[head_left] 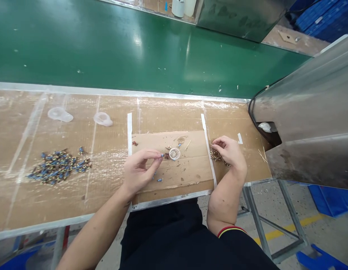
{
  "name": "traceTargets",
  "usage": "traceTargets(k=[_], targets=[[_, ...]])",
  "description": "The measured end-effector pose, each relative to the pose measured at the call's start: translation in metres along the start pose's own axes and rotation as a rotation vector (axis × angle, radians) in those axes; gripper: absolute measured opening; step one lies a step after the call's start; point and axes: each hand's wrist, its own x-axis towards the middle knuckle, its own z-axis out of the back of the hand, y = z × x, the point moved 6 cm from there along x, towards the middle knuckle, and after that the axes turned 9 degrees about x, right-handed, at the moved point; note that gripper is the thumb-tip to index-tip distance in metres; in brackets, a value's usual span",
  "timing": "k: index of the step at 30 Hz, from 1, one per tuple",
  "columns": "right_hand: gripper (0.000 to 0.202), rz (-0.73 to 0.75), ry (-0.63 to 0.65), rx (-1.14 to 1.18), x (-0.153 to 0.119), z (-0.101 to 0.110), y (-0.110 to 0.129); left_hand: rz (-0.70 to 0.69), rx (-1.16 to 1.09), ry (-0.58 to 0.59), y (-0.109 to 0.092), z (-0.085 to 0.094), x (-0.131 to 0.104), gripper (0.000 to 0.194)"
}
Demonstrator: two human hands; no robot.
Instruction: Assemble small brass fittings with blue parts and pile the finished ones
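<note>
My left hand [144,168] pinches a small blue part [162,155] between thumb and forefinger, over the taped cardboard sheet [190,172]. Just right of those fingertips is a small round clear cup [174,153], with dark reddish bits [166,156] beside it. My right hand [228,152] has thumb and forefinger together at a pile of small brass-coloured parts [218,155]; what they hold is too small to name. Another blue part [160,180] lies near the sheet's lower middle, and a thin stick [187,145] lies above the cup.
A large pile of blue and brass parts [57,167] lies on the left. Two translucent plastic pieces [60,114] [103,119] rest behind it. A metal housing [311,123] with a black cable borders the right side. Beyond the table runs a green belt [106,52].
</note>
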Motion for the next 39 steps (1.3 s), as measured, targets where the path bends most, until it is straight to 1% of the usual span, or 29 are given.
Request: traceTargets(k=[2, 3, 4, 5, 6, 8, 10, 12, 15, 19, 21, 23, 29, 36, 39], targets=[[0.006, 0.121, -0.11, 0.142, -0.002, 0.001, 0.019, 0.02, 0.005, 0.012, 0.0, -0.002, -0.001, 0.007], [0.005, 0.188, -0.152, 0.23, -0.005, -0.001, 0.03, 0.027, 0.008, 0.023, 0.0, -0.003, -0.002, 0.007], [0.005, 0.249, -0.169, 0.321, -0.007, -0.005, 0.042, 0.031, 0.009, 0.036, 0.0, -0.004, -0.002, 0.006], [0.005, 0.306, -0.152, 0.411, -0.01, -0.013, 0.054, 0.032, 0.003, 0.053, -0.001, -0.006, -0.002, 0.004], [0.005, 0.356, -0.106, 0.49, -0.013, -0.023, 0.067, 0.029, -0.007, 0.073, -0.002, -0.008, -0.003, 0.004], [0.006, 0.457, 0.036, 0.573, -0.02, -0.047, 0.094, 0.018, -0.028, 0.109, -0.004, -0.012, -0.003, 0.004], [0.009, 0.545, 0.145, 0.574, -0.027, -0.066, 0.116, 0.003, -0.034, 0.132, -0.005, -0.014, -0.003, 0.005], [0.011, 0.593, 0.197, 0.545, -0.032, -0.078, 0.13, -0.014, -0.025, 0.145, -0.007, -0.016, -0.004, 0.005], [0.012, 0.592, 0.207, 0.525, -0.033, -0.085, 0.135, -0.03, -0.01, 0.161, -0.01, -0.017, -0.003, 0.007], [0.01, 0.529, 0.175, 0.556, -0.032, -0.085, 0.13, -0.046, -0.003, 0.165, -0.011, -0.017, -0.003, 0.008], [0.009, 0.52, 0.172, 0.537, -0.032, -0.086, 0.13, -0.05, 0.003, 0.152, -0.011, -0.016, -0.003, 0.008], [0.009, 0.539, 0.164, 0.483, -0.033, -0.087, 0.132, -0.057, 0.01, 0.142, -0.011, -0.016, -0.003, 0.008], [0.01, 0.665, 0.107, 0.358, -0.04, -0.087, 0.142, -0.102, 0.018, 0.108, -0.014, -0.015, -0.003, 0.013], [0.008, 0.702, 0.091, 0.297, -0.043, -0.088, 0.146, -0.175, 0.061, 0.065, -0.017, -0.011, -0.005, 0.015], [0.008, 0.718, 0.086, 0.269, -0.044, -0.089, 0.147, -0.255, 0.128, 0.046, -0.02, -0.011, -0.007, 0.018]])
